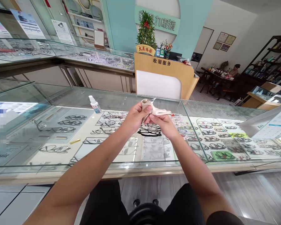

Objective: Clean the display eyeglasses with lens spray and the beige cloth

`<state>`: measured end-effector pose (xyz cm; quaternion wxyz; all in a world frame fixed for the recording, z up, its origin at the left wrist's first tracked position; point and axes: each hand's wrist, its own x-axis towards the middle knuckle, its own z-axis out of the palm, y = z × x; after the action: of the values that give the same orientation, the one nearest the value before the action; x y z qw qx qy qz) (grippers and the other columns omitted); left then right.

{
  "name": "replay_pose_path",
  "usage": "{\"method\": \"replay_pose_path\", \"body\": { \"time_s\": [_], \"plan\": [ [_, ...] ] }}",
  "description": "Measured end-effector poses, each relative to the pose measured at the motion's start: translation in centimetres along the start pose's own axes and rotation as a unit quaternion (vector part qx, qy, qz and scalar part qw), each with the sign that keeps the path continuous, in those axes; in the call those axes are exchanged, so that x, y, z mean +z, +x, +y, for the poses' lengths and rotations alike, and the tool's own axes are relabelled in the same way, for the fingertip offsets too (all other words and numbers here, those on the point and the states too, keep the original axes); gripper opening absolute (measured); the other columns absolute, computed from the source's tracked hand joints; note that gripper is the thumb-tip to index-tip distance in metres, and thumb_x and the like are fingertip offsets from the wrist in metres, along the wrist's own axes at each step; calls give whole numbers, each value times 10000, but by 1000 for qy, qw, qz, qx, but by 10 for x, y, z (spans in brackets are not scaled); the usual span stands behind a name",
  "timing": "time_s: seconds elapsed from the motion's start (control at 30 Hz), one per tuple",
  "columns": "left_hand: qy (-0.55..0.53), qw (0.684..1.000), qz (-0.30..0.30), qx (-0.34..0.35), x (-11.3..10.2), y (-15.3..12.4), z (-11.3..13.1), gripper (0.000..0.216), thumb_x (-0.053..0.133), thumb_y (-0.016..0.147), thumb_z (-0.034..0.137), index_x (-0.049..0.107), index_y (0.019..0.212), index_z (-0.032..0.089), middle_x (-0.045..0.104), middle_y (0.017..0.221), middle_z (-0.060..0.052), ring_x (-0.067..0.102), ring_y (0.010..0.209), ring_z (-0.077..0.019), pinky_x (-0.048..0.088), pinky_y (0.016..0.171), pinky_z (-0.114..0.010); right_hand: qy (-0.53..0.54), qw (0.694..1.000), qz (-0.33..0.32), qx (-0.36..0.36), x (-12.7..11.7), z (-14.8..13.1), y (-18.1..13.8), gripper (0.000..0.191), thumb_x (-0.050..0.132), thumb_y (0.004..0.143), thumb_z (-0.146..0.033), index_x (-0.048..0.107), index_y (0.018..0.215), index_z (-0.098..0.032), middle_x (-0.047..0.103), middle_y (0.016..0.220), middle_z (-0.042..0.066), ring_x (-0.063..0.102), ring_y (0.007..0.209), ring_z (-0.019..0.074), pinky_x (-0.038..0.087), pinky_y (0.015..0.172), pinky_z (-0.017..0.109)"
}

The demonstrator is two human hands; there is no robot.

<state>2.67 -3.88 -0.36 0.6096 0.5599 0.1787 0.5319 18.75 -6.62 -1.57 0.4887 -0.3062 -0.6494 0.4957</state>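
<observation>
Stool: black, a stool (pixel 146 214) is showing between your dark-clad knees.
Bench: the glass-topped bench (pixel 154 171) is stretching across in front of you, eyeglass frames (pixel 150 131) lying beneath your hands.
Right grip: your right grip (pixel 165 122) is pinching the pale cloth (pixel 159 111) from below its middle, thumb and fingers clamped on it.
Left grip: your left grip (pixel 137 113) is clamping the bunched end, thumb pressing across it; whether something is sitting inside the folds, you cannot tell.
Cloth's lie: it is hanging above the bench, touching both hands, its long axis running sideways, the loose tail pointing right, just beyond your right fingers and nearer that hand.
Spray bottle: a white bottle (pixel 95 104) is standing leftward, apart from your left grip.
Cashier station: a wooden station (pixel 186 73) is facing you beyond.
</observation>
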Motion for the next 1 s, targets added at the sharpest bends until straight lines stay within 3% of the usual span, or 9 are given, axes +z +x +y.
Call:
{"method": "replay_pose_path", "body": {
  "time_s": [0.2, 0.43, 0.53, 0.63, 0.87, 0.93, 1.0],
  "plan": [
    [-1, 997, 82, 0, 1, 1, -7, 700, 820, 837, 846, 561, 663, 220, 388, 387, 65, 407, 349, -106, 403, 418, -251, -53, 998, 12, 18, 7, 5, -1, 643, 734, 880, -855, 880, 855, -229, 715, 793, 35, 592, 828, 210, 527, 829, 359],
    [-68, 997, 44, -9, -6, 4, 1, 578, 991, 764, 658, 674, 824, 177, 624, 628, 0, 598, 550, -153, 527, 527, -290, -15, 998, 58, -13, -4, -2, 2, 502, 817, 874, -754, 885, 856, -257, 791, 890, 26, 605, 830, 192, 523, 883, 349],
    [-56, 998, -4, -16, -7, 3, 3, 529, 1003, 792, 569, 694, 947, 168, 644, 665, 2, 640, 616, -170, 549, 583, -296, 17, 997, 70, -19, -8, 0, 3, 454, 835, 879, -712, 882, 833, -263, 811, 905, 31, 587, 806, 189, 505, 822, 339],
    [-17, 1000, -13, -3, -6, 2, 2, 536, 1035, 766, 514, 678, 990, 183, 624, 631, 33, 620, 595, -150, 507, 569, -261, 32, 997, 67, -12, -6, 4, 3, 456, 844, 867, -712, 880, 805, -261, 793, 861, 27, 557, 776, 181, 484, 783, 332],
    [28, 995, 92, 31, -7, 4, -9, 635, 800, 907, 787, 580, 726, 220, 465, 473, 51, 432, 422, -109, 364, 450, -264, -8, 999, 36, 4, 5, 10, 2, 584, 813, 827, -829, 890, 845, -250, 702, 770, 15, 539, 764, 179, 490, 789, 342],
    [3, 993, 111, 30, -11, 8, -13, 643, 796, 904, 795, 588, 706, 219, 510, 505, 34, 500, 465, -125, 433, 492, -275, -14, 999, 44, 3, 3, 8, 2, 568, 804, 853, -814, 892, 870, -254, 726, 816, 20, 557, 777, 179, 508, 812, 347],
    [-26, 991, 125, 33, -15, 11, -14, 603, 848, 869, 775, 663, 776, 209, 655, 639, 0, 651, 614, -163, 552, 624, -298, -22, 998, 62, -15, -3, 4, 1, 523, 798, 889, -778, 889, 881, -263, 753, 898, 32, 606, 834, 193, 534, 852, 359]
  ]
}}
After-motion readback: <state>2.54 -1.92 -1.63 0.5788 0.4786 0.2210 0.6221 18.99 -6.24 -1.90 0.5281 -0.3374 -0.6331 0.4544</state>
